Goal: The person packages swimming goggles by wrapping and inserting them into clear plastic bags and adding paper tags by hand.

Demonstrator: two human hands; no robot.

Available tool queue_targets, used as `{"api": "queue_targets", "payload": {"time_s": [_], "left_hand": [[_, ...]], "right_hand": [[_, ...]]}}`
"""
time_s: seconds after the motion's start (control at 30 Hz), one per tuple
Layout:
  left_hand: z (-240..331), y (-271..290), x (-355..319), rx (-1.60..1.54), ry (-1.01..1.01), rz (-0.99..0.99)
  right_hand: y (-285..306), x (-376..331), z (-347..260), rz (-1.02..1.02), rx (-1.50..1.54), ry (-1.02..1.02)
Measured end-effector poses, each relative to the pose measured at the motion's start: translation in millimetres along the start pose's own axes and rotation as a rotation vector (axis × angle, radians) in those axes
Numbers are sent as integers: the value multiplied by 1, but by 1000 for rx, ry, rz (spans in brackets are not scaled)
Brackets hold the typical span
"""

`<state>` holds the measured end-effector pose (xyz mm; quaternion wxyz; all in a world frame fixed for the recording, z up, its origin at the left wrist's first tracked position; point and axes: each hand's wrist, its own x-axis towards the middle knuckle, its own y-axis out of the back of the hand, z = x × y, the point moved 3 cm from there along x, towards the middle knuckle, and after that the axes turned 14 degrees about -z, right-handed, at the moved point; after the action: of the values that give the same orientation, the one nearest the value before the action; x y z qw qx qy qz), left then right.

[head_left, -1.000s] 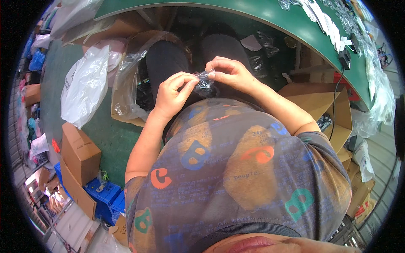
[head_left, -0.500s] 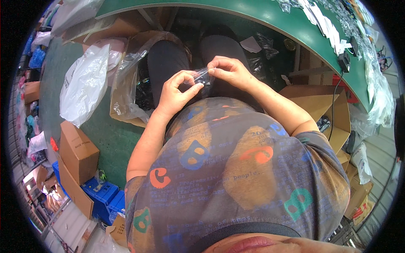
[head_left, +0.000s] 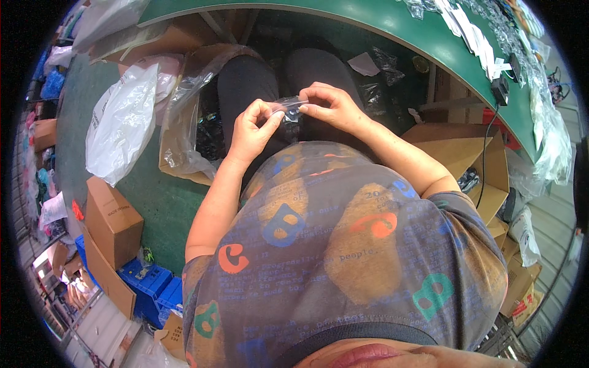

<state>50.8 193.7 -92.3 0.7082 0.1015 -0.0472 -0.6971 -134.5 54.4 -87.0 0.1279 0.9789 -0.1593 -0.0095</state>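
Above my lap, a small clear plastic bag point(head_left: 291, 110) is stretched between my two hands. My left hand point(head_left: 255, 127) pinches its left side between thumb and fingers. My right hand point(head_left: 334, 107) grips the upper right edge, thumb and fingertips pressed together. Something dark shows through the plastic, but I cannot tell whether it is inside the bag or my trousers behind it. By my left leg stands an open cardboard box point(head_left: 173, 144) with a clear liner, holding dark, shiny packed pieces.
A green table point(head_left: 392, 27) curves across the far side, with clear bags and white strips at its right. A white plastic bag point(head_left: 123, 122) lies left of the lined box. Blue crates point(head_left: 145, 285) and a carton point(head_left: 113, 221) stand lower left; an open carton point(head_left: 457, 147) with a cable hanging over it is at right.
The small bag has been pulled flatter, with its top edge now straighter between my hands. My left hand has shifted slightly up, and my right has moved a little to the left.
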Motion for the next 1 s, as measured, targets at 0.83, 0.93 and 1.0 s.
{"api": "queue_targets", "payload": {"time_s": [0.83,0.93,1.0], "left_hand": [[7,-4,2,-72,-26,1],[2,-4,2,-55,-12,-13],[2,-5,3,-48,-6,-24]], "right_hand": [[8,22,-17,-120,-153,64],[5,26,-8,-150,-166,85],[3,26,-5,-138,-182,74]]}}
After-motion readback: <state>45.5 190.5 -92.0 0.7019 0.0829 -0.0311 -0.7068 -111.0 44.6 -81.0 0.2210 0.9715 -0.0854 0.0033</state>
